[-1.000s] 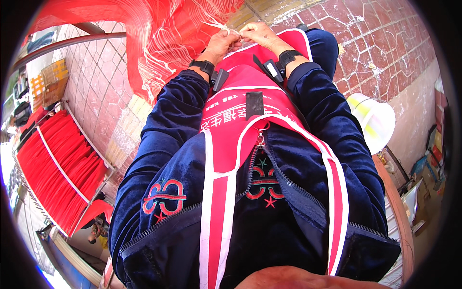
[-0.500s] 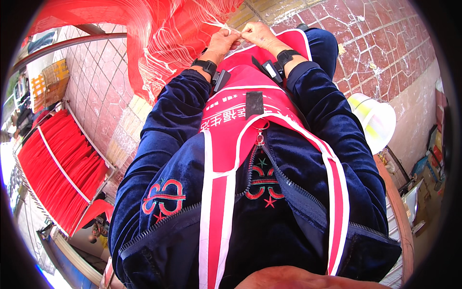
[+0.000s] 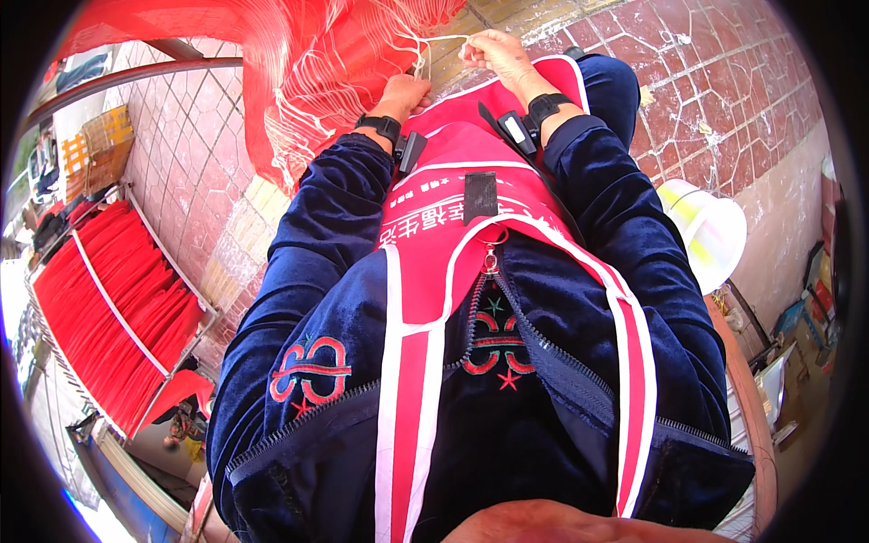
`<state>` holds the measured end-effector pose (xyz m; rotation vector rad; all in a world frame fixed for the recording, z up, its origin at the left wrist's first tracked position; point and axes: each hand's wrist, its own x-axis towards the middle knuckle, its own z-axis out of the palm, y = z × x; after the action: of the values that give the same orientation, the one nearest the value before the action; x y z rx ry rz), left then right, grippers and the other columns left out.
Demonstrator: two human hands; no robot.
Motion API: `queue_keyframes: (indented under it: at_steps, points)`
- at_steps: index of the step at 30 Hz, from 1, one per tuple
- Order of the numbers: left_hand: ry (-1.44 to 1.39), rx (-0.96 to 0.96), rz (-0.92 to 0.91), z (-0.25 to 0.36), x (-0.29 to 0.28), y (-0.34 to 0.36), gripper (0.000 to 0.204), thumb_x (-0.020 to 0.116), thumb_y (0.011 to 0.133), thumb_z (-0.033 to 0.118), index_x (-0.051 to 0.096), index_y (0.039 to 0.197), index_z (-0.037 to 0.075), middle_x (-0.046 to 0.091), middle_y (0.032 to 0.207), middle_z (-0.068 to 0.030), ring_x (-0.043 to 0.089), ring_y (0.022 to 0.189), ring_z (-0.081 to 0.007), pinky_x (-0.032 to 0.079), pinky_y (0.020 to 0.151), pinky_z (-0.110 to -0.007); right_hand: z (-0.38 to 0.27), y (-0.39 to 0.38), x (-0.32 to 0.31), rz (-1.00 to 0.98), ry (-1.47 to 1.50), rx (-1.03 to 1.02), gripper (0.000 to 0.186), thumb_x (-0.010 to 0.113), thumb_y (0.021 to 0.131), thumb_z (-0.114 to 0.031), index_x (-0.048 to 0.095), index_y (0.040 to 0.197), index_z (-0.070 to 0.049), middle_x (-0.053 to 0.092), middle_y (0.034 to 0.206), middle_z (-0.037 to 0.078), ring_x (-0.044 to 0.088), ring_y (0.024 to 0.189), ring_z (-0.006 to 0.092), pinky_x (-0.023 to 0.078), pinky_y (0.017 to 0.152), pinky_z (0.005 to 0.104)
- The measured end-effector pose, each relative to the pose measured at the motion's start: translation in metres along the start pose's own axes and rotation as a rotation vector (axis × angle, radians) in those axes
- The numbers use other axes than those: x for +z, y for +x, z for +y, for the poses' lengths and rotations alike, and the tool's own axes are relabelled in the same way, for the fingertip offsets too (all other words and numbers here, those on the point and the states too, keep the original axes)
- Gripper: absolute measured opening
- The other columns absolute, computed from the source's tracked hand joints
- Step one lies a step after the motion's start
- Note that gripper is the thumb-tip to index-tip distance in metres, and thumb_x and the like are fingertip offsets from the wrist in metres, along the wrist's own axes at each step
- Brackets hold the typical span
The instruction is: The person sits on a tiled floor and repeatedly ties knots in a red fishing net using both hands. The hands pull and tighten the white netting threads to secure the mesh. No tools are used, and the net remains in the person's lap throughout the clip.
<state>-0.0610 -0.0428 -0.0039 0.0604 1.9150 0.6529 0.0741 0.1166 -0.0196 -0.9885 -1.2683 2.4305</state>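
A red cloth (image 3: 317, 63) with a fringe of white threads hangs in front of me at the top. My left hand (image 3: 405, 92) is closed on a bunch of the white threads at the cloth's edge. My right hand (image 3: 493, 56) pinches a white thread (image 3: 444, 41) that runs taut across to the fringe. Both wrists wear black straps with small black devices. My dark blue velvet sleeves and a red apron with white trim (image 3: 453, 235) fill the middle of the view.
A rack of folded red cloths (image 3: 109, 308) stands at the left, behind a metal rail (image 3: 136, 77). A white hard hat (image 3: 711, 231) lies on the red brick paving at the right. Clutter and boxes sit at the far right edge.
My hands have drawn a little apart: the right hand has moved right, pulling a white thread out taut, while the left stays at the fringe.
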Motion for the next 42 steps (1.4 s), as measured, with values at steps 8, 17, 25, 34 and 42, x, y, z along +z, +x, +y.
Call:
queue_keyframes:
  at_steps: [8, 17, 25, 34, 42]
  points:
    - [-0.519, -0.080, -0.279, 0.010, 0.005, -0.012, 0.022, 0.049, 0.090, 0.016, 0.053, 0.103, -0.002, 0.061, 0.099, -0.0147, 0.062, 0.093, -0.0274, 0.052, 0.076, -0.038, 0.029, 0.014, -0.020, 0.102, -0.771, 0.041, 0.022, 0.062, 0.071, -0.025, 0.068, 0.084, -0.009, 0.067, 0.080, 0.010, 0.064, 0.073, 0.0186, 0.049, 0.069, 0.0290]
    - [-0.551, -0.019, -0.409, 0.020, 0.010, -0.023, 0.036, 0.032, 0.096, 0.023, 0.043, 0.120, -0.002, 0.052, 0.121, -0.0201, 0.052, 0.112, -0.0333, 0.044, 0.094, -0.043, 0.014, -0.003, -0.007, -0.141, -0.584, -0.011, 0.025, 0.062, 0.075, -0.028, 0.068, 0.086, -0.006, 0.066, 0.078, 0.009, 0.063, 0.069, 0.0152, 0.049, 0.063, 0.0279]
    - [-0.603, 0.036, -0.488, 0.029, 0.020, -0.028, 0.034, 0.035, 0.096, 0.025, 0.045, 0.116, 0.000, 0.056, 0.113, -0.0174, 0.055, 0.107, -0.0324, 0.043, 0.094, -0.045, 0.001, -0.014, 0.009, -0.293, -0.630, -0.003, 0.024, 0.062, 0.081, -0.026, 0.066, 0.088, -0.004, 0.063, 0.074, 0.004, 0.059, 0.067, 0.0105, 0.047, 0.060, 0.0246]
    - [-0.611, 0.058, -0.490, 0.029, 0.021, -0.028, 0.037, 0.038, 0.095, 0.027, 0.043, 0.123, 0.002, 0.051, 0.119, -0.0162, 0.052, 0.110, -0.0291, 0.042, 0.094, -0.046, 0.002, -0.011, 0.008, -0.235, -0.583, 0.000, 0.020, 0.061, 0.081, -0.023, 0.064, 0.088, -0.004, 0.062, 0.074, 0.004, 0.059, 0.066, 0.0105, 0.048, 0.058, 0.0242]
    - [-0.535, 0.093, -0.448, 0.034, 0.026, -0.031, 0.036, 0.038, 0.095, 0.028, 0.044, 0.124, 0.007, 0.051, 0.120, -0.0137, 0.051, 0.111, -0.0274, 0.040, 0.093, -0.045, -0.002, -0.014, 0.012, -0.263, -0.547, 0.037, 0.020, 0.060, 0.082, -0.024, 0.064, 0.087, -0.005, 0.062, 0.075, 0.003, 0.059, 0.066, 0.0109, 0.049, 0.060, 0.0239]
